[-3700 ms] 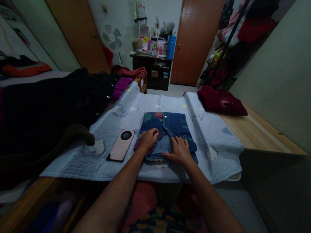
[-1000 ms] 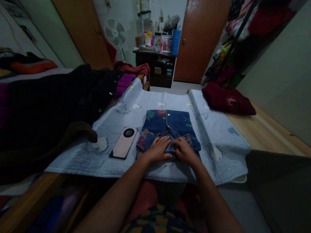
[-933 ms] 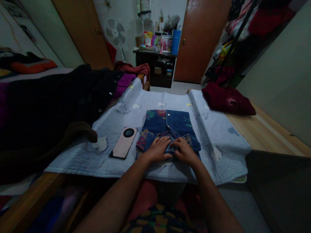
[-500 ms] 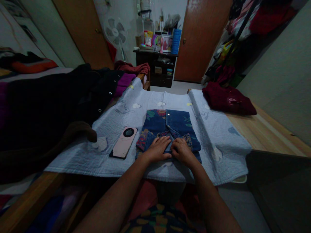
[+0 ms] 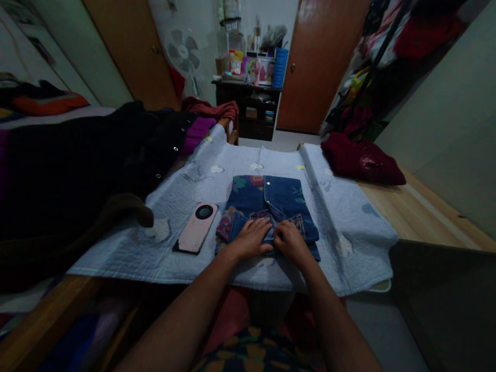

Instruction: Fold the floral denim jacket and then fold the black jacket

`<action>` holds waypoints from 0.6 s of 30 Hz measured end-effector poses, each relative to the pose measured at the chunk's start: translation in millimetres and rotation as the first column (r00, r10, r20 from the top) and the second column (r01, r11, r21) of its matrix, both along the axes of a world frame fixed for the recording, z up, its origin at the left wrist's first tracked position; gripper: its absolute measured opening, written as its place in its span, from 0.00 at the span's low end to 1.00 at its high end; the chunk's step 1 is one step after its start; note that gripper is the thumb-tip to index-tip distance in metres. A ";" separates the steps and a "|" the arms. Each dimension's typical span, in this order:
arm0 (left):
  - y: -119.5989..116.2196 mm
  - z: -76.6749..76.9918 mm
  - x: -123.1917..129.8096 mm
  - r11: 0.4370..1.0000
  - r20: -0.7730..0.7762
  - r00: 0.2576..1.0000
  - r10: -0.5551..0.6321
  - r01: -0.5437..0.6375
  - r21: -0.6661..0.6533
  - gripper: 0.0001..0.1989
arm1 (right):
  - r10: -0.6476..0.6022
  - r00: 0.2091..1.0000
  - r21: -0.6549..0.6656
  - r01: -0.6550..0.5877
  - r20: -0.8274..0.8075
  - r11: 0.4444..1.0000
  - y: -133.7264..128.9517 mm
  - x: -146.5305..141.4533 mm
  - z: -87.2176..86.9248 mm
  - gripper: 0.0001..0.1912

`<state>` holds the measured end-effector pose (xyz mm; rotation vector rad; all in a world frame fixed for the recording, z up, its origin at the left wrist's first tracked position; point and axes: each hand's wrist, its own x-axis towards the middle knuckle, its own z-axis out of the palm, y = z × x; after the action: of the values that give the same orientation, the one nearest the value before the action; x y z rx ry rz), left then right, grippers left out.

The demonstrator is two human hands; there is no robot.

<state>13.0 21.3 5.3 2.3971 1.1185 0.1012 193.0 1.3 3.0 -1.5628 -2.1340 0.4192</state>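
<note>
A folded blue denim jacket (image 5: 284,188) with floral patches and metal snaps lies on a light quilted cloth (image 5: 205,181), its collar end nearest me. My left hand (image 5: 252,237) rests flat on the collar area, fingers extended and close together. Beside it, my right hand (image 5: 290,240) is curled, with fingers bent onto the collar fabric; the fingertips are partly hidden. Left of the jacket lies a pink phone (image 5: 196,232), its round black camera facing up.
Dark clothing (image 5: 96,155) is heaped along the left. On the right, a folded maroon garment (image 5: 360,160) lies across the cloth's edge and a wooden surface (image 5: 426,212). Farther back stand a fan (image 5: 184,51) and a dark cabinet (image 5: 248,90).
The view has shifted very slightly. Both hands stay on the jacket in nearly the same place, and the jacket keeps its folded shape.
</note>
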 end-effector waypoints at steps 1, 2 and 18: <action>-0.1 -0.8 0.0 1.000 0.006 1.000 0.003 -0.003 0.007 0.33 | -0.006 1.000 -0.003 0.006 -0.004 1.000 -0.5 -0.5 0.9 0.08; -0.2 -1.7 0.0 1.000 0.013 1.000 0.005 -0.005 0.013 0.33 | -0.011 1.000 -0.004 0.011 -0.006 1.000 -0.9 -1.0 1.6 0.08; 0.1 -3.0 0.2 1.000 0.019 1.000 0.005 -0.005 0.015 0.33 | 0.010 0.997 -0.088 -0.018 -0.082 0.996 0.9 3.3 12.1 0.09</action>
<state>13.3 21.4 2.3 2.4018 1.1193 0.1340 196.2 2.2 15.1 -1.5519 -2.0908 0.5802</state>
